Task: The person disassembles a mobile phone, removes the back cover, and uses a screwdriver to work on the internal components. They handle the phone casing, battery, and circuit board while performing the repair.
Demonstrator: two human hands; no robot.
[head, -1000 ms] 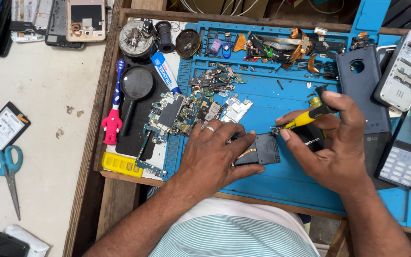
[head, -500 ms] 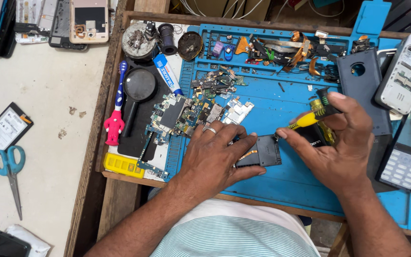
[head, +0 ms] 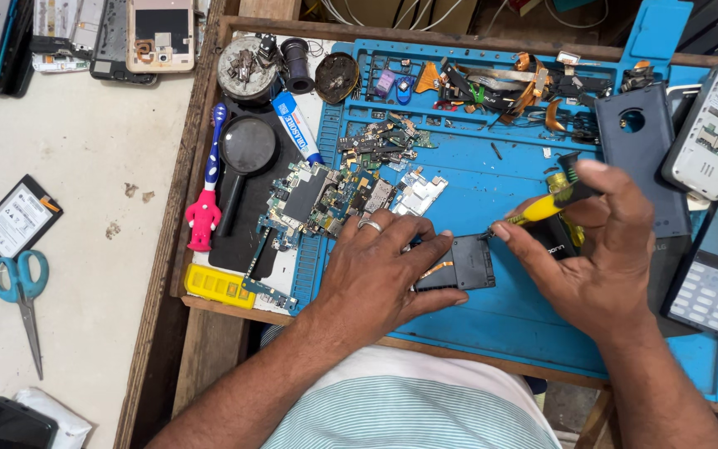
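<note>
My left hand (head: 380,270), with a ring on one finger, presses flat on a small dark phone part (head: 459,264) lying on the blue repair mat (head: 475,183). My right hand (head: 600,249) grips a yellow-handled screwdriver (head: 546,206). Its tip points at the upper right corner of the dark part. A heap of circuit boards (head: 326,195) lies just beyond my left fingers.
A magnifier (head: 245,148), a pink-handled toothbrush (head: 207,195) and a glue tube (head: 297,125) lie left of the mat. Phone shells (head: 637,141), a keypad phone (head: 712,125) and flex cables (head: 500,83) sit at the right and back. Scissors (head: 18,283) and a battery (head: 17,216) rest on the white table.
My right hand has lifted slightly and shifted the screwdriver's tip toward the part's corner. My left hand stays pressed on the dark part.
</note>
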